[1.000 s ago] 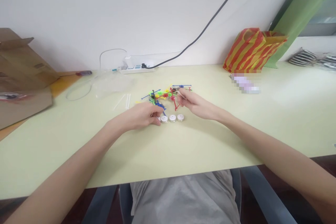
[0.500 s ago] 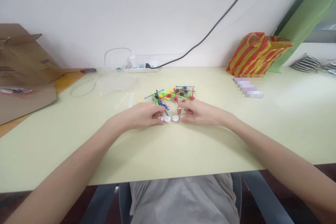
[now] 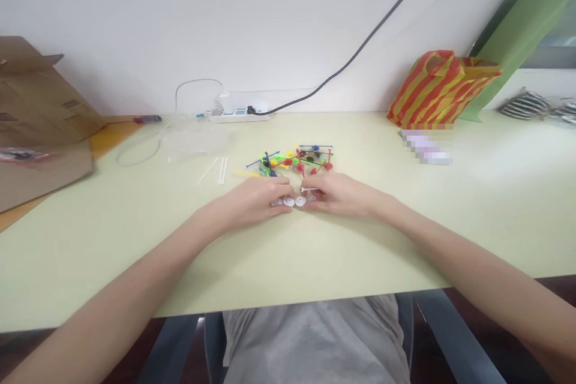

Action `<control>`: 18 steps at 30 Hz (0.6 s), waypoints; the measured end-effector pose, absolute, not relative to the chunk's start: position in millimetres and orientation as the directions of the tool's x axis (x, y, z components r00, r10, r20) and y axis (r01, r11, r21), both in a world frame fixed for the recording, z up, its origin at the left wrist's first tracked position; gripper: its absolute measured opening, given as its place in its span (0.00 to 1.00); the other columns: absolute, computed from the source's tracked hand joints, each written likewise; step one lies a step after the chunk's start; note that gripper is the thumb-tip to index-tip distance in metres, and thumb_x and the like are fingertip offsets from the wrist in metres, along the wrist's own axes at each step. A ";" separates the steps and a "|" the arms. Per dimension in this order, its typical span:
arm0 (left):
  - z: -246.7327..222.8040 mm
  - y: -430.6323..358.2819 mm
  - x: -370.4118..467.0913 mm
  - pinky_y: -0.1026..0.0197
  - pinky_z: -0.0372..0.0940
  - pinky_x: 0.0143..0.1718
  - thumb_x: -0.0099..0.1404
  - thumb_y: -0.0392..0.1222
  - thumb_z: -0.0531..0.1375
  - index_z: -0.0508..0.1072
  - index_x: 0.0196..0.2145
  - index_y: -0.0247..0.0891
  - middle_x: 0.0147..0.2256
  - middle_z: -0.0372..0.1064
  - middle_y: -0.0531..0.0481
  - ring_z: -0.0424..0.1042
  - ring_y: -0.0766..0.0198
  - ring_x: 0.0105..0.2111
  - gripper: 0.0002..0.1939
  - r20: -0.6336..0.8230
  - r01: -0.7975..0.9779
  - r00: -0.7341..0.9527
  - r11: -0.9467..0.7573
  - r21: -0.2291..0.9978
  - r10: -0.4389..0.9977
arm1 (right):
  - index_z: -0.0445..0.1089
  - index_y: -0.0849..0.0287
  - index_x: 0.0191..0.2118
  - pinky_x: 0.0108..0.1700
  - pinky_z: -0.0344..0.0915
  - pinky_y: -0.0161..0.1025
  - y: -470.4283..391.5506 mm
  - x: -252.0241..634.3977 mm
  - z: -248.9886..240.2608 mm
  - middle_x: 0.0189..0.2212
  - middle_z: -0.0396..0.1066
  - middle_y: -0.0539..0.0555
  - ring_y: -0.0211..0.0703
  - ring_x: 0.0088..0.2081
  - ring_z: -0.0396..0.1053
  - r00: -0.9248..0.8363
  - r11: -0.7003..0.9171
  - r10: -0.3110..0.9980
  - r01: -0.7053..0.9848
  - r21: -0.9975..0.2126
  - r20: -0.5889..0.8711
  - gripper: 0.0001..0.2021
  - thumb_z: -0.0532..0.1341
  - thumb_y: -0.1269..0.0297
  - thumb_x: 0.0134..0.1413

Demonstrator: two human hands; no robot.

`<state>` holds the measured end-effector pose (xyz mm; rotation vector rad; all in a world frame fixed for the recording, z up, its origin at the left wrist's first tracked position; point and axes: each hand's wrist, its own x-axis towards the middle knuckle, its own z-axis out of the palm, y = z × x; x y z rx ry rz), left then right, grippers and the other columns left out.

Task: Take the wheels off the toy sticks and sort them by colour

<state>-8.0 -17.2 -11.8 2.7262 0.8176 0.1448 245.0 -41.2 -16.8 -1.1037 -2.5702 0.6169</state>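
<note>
The left hand (image 3: 256, 197) and right hand (image 3: 345, 193) are facing each other across a short row of white wheels (image 3: 300, 200), which is serving here as the centre of the clock face. At nine o'clock, the left hand is curling its thumb and fingers around the left-hand wheels; whether it is pinching or only touching them cannot be told. At three o'clock, the right hand is pinching a thin white stick (image 3: 309, 189) in its bent fingers, one end pointing toward nine o'clock, while its thumb is lying close beside the right-hand wheels. The wheels are resting on the pale green table (image 3: 288, 258), the fingers partly covering the outer ones. Just beyond, at twelve o'clock, a pile of coloured parts (image 3: 300, 167) is spreading in red, yellow, green, blue and black. Near ten o'clock, loose white rods (image 3: 222, 170) are lying before a clear plastic bag (image 3: 193, 139). Toward eleven o'clock, a power strip (image 3: 238, 119) is lying along the wall (image 3: 252, 24), and a black cable (image 3: 355, 59) is rising from it toward one o'clock. Farther out, a cardboard box (image 3: 45, 99) is standing between nine and ten o'clock, and a striped bag (image 3: 432, 90) is standing near two o'clock.
</note>
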 end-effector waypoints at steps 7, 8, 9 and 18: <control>-7.7 -20.9 -5.3 0.61 0.59 0.35 0.71 0.41 0.60 0.76 0.39 0.41 0.37 0.73 0.50 0.71 0.61 0.35 0.05 -0.012 0.509 0.836 -0.768 0.388 0.548 | 0.68 0.58 0.36 0.33 0.50 0.37 -40.2 249.0 -17.3 0.28 0.67 0.49 0.39 0.29 0.61 -0.710 0.639 0.701 0.586 -0.498 0.065 0.12 0.63 0.55 0.68; -7.4 -21.5 -5.0 0.61 0.58 0.35 0.70 0.41 0.61 0.76 0.40 0.41 0.37 0.73 0.50 0.71 0.61 0.34 0.04 -0.017 0.512 0.834 -0.764 0.392 0.551 | 0.68 0.58 0.36 0.33 0.50 0.38 -40.4 249.5 -16.7 0.28 0.67 0.49 0.39 0.29 0.61 -0.712 0.641 0.700 0.587 -0.495 0.062 0.12 0.63 0.55 0.68; -7.2 -22.0 -4.7 0.61 0.58 0.35 0.70 0.42 0.61 0.76 0.40 0.42 0.37 0.74 0.51 0.71 0.61 0.34 0.05 -0.022 0.515 0.833 -0.760 0.396 0.553 | 0.68 0.58 0.36 0.33 0.50 0.38 -40.7 249.8 -15.9 0.28 0.67 0.49 0.39 0.29 0.61 -0.716 0.643 0.696 0.585 -0.494 0.058 0.12 0.64 0.56 0.67; -6.5 -24.1 -4.7 0.61 0.58 0.34 0.70 0.43 0.61 0.77 0.42 0.42 0.36 0.74 0.51 0.70 0.63 0.33 0.06 -0.042 0.521 0.831 -0.749 0.410 0.555 | 0.64 0.57 0.33 0.32 0.49 0.38 -41.5 253.2 -13.4 0.27 0.65 0.48 0.38 0.28 0.59 -0.747 0.669 0.664 0.571 -0.475 0.037 0.13 0.63 0.56 0.66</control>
